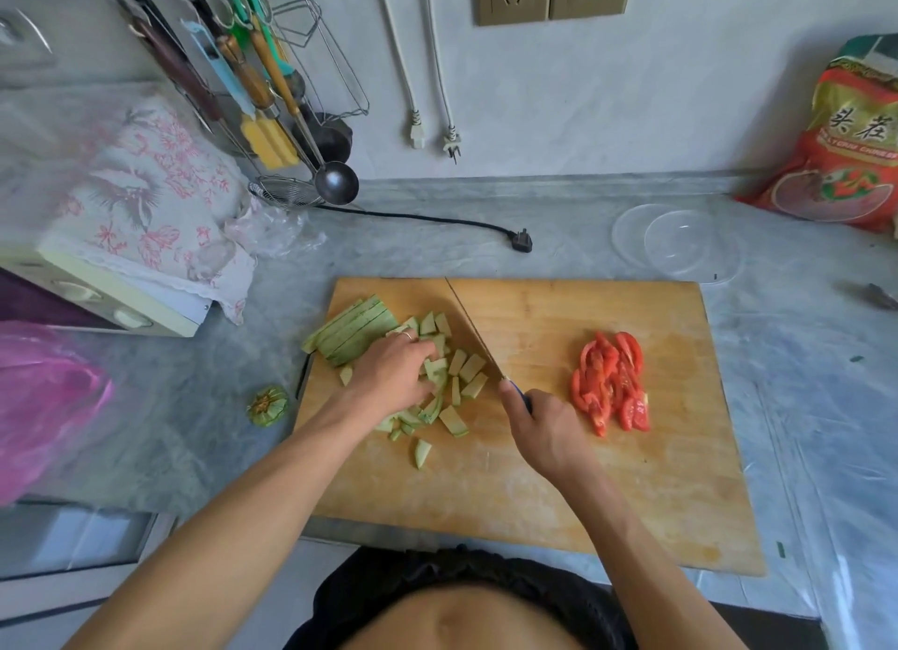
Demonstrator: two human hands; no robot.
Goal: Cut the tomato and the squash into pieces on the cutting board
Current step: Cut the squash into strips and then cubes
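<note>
A wooden cutting board [559, 479] lies on the counter. Sliced tomato wedges [610, 382] sit in a pile on its right half. Long squash strips [350, 331] lie at its upper left, and cut squash chunks [461, 372] are scattered beside them. My left hand [393, 377] rests over the chunks, with fingers curled around some pale green pieces. My right hand [539, 426] grips the blue handle of a knife [474, 331], its blade edge down on the board just right of the chunks, pointing away from me.
A cut squash stem end [267, 405] lies on the counter left of the board. Two clear glass plates [680, 243] sit behind the board, a black plug [522, 240] and cord nearby. A cloth-covered appliance [126, 222] stands left, a pink bag [43, 397] at the near left, an orange bag [845, 139] far right.
</note>
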